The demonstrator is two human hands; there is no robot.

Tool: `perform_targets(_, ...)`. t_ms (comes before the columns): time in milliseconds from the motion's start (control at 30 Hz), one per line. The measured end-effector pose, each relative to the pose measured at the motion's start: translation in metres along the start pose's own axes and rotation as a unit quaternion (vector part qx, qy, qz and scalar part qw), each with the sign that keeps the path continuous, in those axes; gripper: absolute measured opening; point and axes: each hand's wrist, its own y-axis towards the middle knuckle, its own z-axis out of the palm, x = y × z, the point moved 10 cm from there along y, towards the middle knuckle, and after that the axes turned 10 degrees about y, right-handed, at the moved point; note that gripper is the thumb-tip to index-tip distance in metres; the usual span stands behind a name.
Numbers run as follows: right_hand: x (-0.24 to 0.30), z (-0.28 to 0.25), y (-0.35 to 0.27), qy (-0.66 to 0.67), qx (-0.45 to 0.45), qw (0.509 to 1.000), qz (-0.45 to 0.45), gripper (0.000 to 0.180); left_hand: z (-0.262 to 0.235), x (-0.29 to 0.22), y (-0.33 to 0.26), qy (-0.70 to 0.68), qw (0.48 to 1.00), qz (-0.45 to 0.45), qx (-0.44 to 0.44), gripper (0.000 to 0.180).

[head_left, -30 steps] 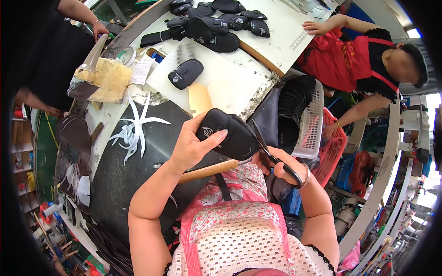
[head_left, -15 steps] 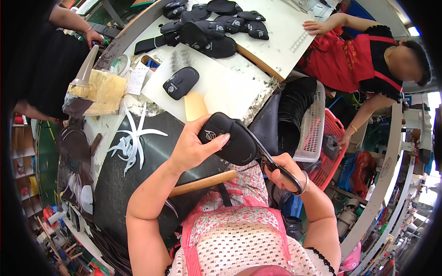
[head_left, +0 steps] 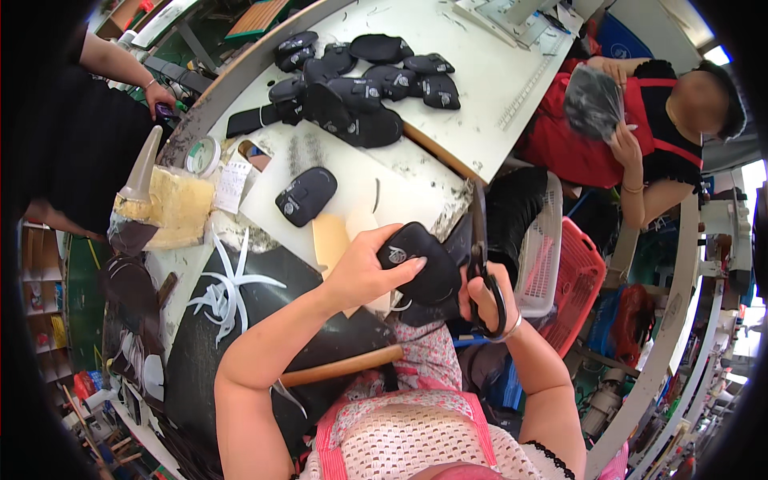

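My left hand pinches a black padded oval piece with a small white emblem, thumb on top. In my right hand are black-handled scissors; their blades point up and away from me, just right of the padded piece. A similar black padded piece lies on the white board beyond my left hand. Between them is a cream-coloured piece. A thin dark strip rests on the board.
Several more black padded pieces lie heaped at the far side. White strips sit on the black sheet at left, near a wooden handle. White and red baskets stand right. A co-worker holds a clear bag.
The scissors have come away from the padded piece's edge and swung upright. A thin dark strip now shows on the board. The co-worker has lifted a clear bag with both hands.
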Motion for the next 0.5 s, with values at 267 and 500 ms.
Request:
perform_targets(267,0.12,-0.091,0.169,-0.103,-0.213,0.953,-0.187,0.023,-0.09,-0.062,0.095,0.488,0.792,0.267,-0.252,0.082)
perform_targets(500,0.129,-0.203,0.282,-0.551,-0.395,0.733,-0.057,0.063,-0.155,-0.003,0.159,0.748,0.645,-0.054,-0.146,0.117)
